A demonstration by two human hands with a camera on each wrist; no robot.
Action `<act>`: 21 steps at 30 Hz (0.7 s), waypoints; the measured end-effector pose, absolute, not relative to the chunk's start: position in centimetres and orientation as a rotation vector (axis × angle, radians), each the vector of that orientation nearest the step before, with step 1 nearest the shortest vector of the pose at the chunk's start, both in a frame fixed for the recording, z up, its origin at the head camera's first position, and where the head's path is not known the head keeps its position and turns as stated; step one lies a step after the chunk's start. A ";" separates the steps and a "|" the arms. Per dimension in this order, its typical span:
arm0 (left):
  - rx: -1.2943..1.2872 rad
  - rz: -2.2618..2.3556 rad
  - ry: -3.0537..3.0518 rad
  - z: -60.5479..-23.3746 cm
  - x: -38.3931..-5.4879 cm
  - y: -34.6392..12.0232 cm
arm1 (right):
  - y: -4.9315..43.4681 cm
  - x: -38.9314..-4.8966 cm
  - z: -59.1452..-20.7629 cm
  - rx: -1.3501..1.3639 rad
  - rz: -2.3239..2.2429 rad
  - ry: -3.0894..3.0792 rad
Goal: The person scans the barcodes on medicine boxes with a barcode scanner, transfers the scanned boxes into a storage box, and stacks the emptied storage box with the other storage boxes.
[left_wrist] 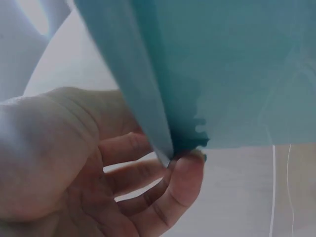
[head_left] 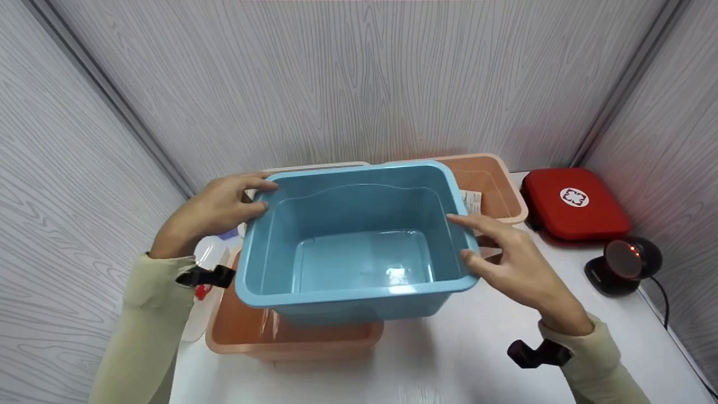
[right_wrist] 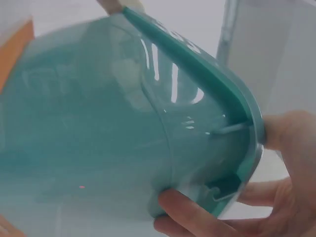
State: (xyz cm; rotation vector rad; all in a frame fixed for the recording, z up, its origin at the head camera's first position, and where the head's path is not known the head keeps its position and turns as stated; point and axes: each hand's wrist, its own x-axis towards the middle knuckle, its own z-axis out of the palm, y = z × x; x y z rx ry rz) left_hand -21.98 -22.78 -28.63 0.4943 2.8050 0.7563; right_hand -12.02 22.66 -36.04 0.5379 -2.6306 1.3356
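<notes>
A blue plastic bin (head_left: pixel 359 292) is held up over the table, its open top tipped toward the head camera and nothing inside it. My left hand (head_left: pixel 216 205) grips its left rim near the far corner, thumb and forefinger on the rim. In the left wrist view, curled fingers (left_wrist: pixel 185 180) hook around the rim's edge. On the opposite side my right hand (head_left: pixel 510 261) holds the right rim; the right wrist view shows fingers (right_wrist: pixel 192 212) pressed against the bin's outer wall. Below it, an orange bin (head_left: pixel 314 350) on the table is partly hidden.
Behind the blue bin stands another orange bin (head_left: pixel 505 193) with a printed packet (head_left: pixel 471 201) in it. A red zip case (head_left: pixel 578 205) and a black round device (head_left: pixel 625 266) with a cable are at the right. A clear plastic container (head_left: pixel 208 252) shows at the left.
</notes>
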 end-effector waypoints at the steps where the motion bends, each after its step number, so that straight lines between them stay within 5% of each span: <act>1: 0.490 0.745 2.799 -28.6 -21.9 -23.6 | 21.9 -12.1 -36.1 0.553 1.361 -2.635; 21: 0.367 0.620 2.777 -29.4 -20.0 -34.4 | 11.8 -11.9 -36.7 0.801 1.561 -2.576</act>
